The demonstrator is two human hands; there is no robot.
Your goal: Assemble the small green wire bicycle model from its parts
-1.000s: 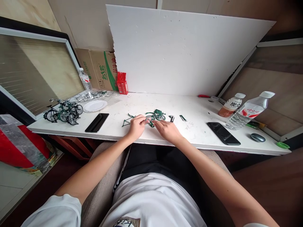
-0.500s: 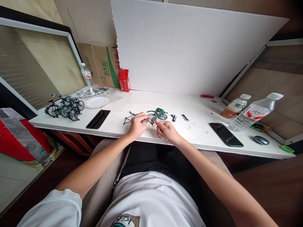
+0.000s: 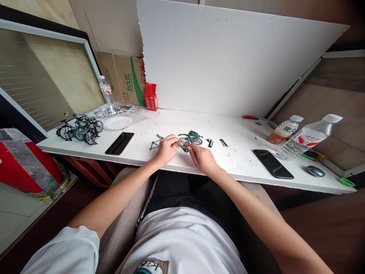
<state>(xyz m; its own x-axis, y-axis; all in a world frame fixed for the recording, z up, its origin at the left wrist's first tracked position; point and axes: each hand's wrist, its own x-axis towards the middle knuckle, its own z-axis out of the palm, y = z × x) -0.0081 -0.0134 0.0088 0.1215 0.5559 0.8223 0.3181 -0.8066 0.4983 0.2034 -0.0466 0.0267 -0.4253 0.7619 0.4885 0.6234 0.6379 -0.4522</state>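
Observation:
Between my fingertips is a small green part [image 3: 184,146], low over the front of the white table [image 3: 239,163]. My left hand [image 3: 167,149] pinches it from the left, and my right hand [image 3: 201,156] has thumb and finger closed on its right side. Its exact shape is too small to tell. Just behind my hands lie a green wheel assembly [image 3: 196,139] and other green pieces. A thin green frame [image 3: 154,144] lies left of my left hand, partly hidden by it. Two small dark green parts [image 3: 210,143] [image 3: 224,142] rest to the right.
Miniature bicycles [image 3: 80,128], a white plate [image 3: 117,123] and a phone [image 3: 119,143] are on the left. Another phone [image 3: 273,163], two bottles [image 3: 309,137] [image 3: 285,129] and a mouse [image 3: 315,171] are on the right. A red box [image 3: 151,97] stands at the back.
My right hand has shifted slightly, with its fingers drawn closer together, and more of the green part shows between my hands. The whole view has moved a little.

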